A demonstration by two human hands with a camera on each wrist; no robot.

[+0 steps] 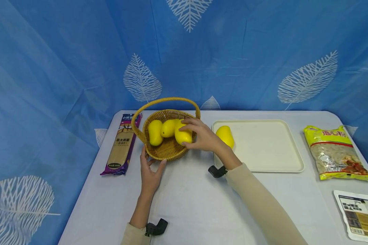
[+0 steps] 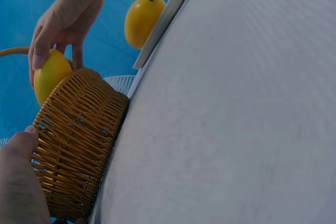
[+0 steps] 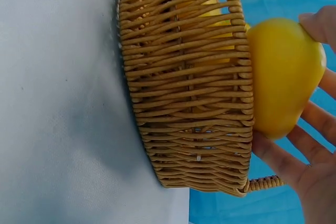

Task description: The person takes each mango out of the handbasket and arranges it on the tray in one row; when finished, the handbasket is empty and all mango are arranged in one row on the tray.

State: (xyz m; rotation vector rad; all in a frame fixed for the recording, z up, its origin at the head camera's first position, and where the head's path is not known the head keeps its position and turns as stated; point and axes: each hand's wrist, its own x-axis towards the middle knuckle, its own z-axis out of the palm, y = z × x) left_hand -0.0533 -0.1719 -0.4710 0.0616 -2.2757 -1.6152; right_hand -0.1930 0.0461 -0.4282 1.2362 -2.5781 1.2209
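My right hand (image 1: 202, 135) grips a yellow mango (image 1: 182, 136) at the right side of a wicker basket (image 1: 165, 154). In the right wrist view, this mango (image 3: 283, 80) sits at the rim, thumb on one side and fingers on the other. Two more mangoes lie inside: one upright at the left (image 1: 155, 132), another in the middle (image 1: 168, 128), partly covered. My left hand (image 1: 151, 173) holds the basket's near left side; its thumb (image 2: 23, 142) reaches the rim in the left wrist view, while most of its fingers are hidden.
A cream tray (image 1: 263, 146) to the basket's right carries one mango (image 1: 225, 136) at its left end. A spaghetti pack (image 1: 120, 144) lies left of the basket. At the right are a yellow food bag (image 1: 337, 153) and a white flat packet (image 1: 358, 216). The basket's handle (image 1: 165, 99) arches up.
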